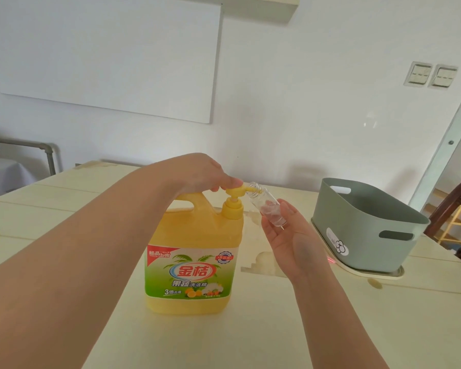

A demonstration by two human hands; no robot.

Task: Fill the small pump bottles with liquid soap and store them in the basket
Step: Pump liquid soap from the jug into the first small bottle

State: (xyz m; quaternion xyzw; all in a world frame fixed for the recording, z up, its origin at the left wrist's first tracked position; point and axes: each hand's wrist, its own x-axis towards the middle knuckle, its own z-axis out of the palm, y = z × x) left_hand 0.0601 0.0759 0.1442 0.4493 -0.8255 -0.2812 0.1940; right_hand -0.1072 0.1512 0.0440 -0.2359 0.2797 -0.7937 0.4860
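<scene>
Cream counter (277,328): left hand (197,171) fingers curl over the soap jug (192,235) pump head (233,192); right hand (285,241) fingers grasp the small clear bottle (266,206), tilted, mouth at the spout

A white wall (304,115) carried a whiteboard (104,54) far left and two switches (431,74) far right; a pale table (64,209) stood near.
</scene>
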